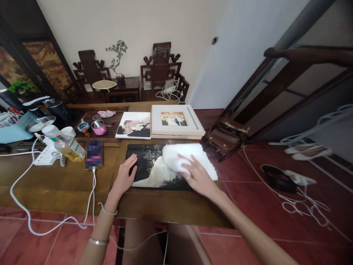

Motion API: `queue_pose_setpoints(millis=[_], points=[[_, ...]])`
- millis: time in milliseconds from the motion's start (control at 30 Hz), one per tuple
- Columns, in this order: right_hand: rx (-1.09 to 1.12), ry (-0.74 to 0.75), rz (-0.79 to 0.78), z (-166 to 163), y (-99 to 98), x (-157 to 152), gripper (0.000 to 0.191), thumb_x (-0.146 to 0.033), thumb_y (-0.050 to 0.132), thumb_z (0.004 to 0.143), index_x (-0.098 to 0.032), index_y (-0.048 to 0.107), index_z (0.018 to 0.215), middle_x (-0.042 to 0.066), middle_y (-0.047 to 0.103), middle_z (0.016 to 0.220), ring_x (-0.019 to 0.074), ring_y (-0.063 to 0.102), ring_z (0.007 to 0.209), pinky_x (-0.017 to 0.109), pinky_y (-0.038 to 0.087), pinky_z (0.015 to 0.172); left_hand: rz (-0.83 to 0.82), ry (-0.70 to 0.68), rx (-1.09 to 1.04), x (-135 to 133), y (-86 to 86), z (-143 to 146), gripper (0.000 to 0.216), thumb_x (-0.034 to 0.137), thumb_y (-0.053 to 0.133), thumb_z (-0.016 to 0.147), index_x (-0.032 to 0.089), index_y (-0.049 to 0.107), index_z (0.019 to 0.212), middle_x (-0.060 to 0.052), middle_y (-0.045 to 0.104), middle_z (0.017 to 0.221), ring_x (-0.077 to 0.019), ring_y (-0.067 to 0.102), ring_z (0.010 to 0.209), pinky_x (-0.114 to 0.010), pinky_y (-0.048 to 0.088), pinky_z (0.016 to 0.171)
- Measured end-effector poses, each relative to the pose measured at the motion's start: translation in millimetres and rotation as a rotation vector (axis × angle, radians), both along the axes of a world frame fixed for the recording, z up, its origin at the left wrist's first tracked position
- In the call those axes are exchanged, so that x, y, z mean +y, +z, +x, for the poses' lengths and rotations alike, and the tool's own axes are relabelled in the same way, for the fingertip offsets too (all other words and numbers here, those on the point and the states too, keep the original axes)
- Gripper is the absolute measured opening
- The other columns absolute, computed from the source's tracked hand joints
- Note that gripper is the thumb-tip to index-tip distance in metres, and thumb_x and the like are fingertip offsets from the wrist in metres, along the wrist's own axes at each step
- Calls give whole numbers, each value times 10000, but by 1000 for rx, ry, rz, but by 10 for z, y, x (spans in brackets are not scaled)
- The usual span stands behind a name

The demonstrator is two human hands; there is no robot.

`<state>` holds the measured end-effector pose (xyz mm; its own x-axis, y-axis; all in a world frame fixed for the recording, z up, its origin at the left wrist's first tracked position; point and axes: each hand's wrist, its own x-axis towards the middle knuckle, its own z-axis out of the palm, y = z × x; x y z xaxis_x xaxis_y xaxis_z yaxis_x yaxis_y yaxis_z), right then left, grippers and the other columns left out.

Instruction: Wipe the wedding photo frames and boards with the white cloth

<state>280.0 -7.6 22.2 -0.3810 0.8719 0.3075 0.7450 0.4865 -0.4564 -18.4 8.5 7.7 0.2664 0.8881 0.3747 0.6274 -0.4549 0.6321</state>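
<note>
A dark photo panel (149, 160), showing a figure in a long pale dress, lies flat at the table's front. My left hand (127, 173) rests flat on its left edge with the fingers out and the thumb apart. On the panel's right part, my right hand (194, 173) grips a bunched white cloth (176, 154) and presses it to the surface. The cloth's loose end spreads right, past the panel's corner. Behind the panel are a smaller photo print (134, 127) and a pale box-like frame (178, 119) with a small picture in it.
On the left are a phone (93, 156) on a white cable, a bottle of yellowish liquid (73, 149), a power strip (45, 154) and a pink cup (98, 127). A wooden chair with a brown bag (227, 134) stands right of the table. Cables lie on the red floor.
</note>
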Motion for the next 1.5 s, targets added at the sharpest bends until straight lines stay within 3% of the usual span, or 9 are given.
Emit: queue_pose_setpoints(millis=[167,267,433,600,733,967,1233,1367,1500], points=[[-21,263,-108,-149,236,-681,156,-130,457,772,-218,586,764,74,510,1347,239,396,1297,517,182,1131,5,-8,10,-2,1,-9,355,225,438,895,168,567,1220,-107,534,1328,-213,442,1285,-457,364,1077],[4,307,-161,-162,286,-710,179,-143,451,793,-230,606,810,54,565,1291,233,415,1284,502,191,1133,2,-14,5,3,2,-17,354,234,441,894,179,569,1220,-101,536,1326,-218,443,1283,-463,365,1075],[9,30,-249,-40,106,-83,224,-279,478,819,-214,662,931,69,585,1268,311,311,1337,526,317,1053,-10,-22,1,2,7,-31,360,243,445,895,187,562,1231,-91,530,1334,-217,427,1295,-454,354,1083],[10,-145,-310,10,71,630,328,-299,433,860,-181,650,1076,68,578,1277,299,265,1358,476,269,1080,-25,-16,1,1,12,-36,355,245,446,897,190,565,1227,-89,524,1341,-216,429,1293,-455,355,1081],[28,-204,-304,-24,108,800,364,-290,417,866,-194,604,1163,56,536,1325,309,300,1341,518,241,1081,-22,-8,-12,9,20,-28,345,244,460,890,173,582,1206,-99,544,1319,-215,443,1283,-443,363,1080],[21,-29,-204,-27,87,145,248,-238,412,841,-234,646,924,34,594,1254,279,368,1311,553,207,1105,-4,-11,-19,23,4,-25,347,236,459,887,184,579,1209,-92,547,1316,-216,449,1278,-454,364,1078],[13,268,-180,-73,334,-796,174,-154,457,799,-229,613,771,60,512,1344,260,355,1319,537,222,1116,-6,-5,-16,26,-7,-30,341,235,464,883,196,587,1199,-87,552,1311,-217,462,1268,-461,372,1070],[0,251,-219,-32,253,-679,170,-192,466,822,-230,627,784,47,518,1340,268,363,1314,533,238,1109,-18,-11,-6,18,-2,-37,353,237,460,887,178,575,1215,-92,534,1329,-208,442,1284,-440,358,1083],[15,54,-240,89,43,-151,214,-303,461,841,-224,651,900,43,507,1352,319,232,1365,552,319,1046,-32,-12,0,9,2,-44,357,243,454,894,187,565,1228,-88,520,1344,-205,430,1293,-444,353,1084]])
